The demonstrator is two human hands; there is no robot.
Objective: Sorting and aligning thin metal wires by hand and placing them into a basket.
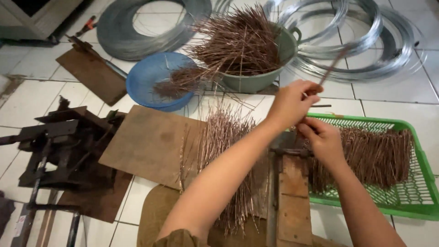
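Copper-coloured wire rod, blurred, pinched in left hand at upper centre-right, raised over wooden jig, probably for feeding. Right hand just below, fingers curled shut near the jig's metal part; contents unclear. Cut rods heaped centre, bent ones in green basket at right. No packages, labels, signs visible.

Coppery-brown wire rods on a tan board; same rods in a bright green mesh basket (diamond lattice), a blue basin, a grey-green pot. Silvery wire coils; white floor tiles; dark rusty press.
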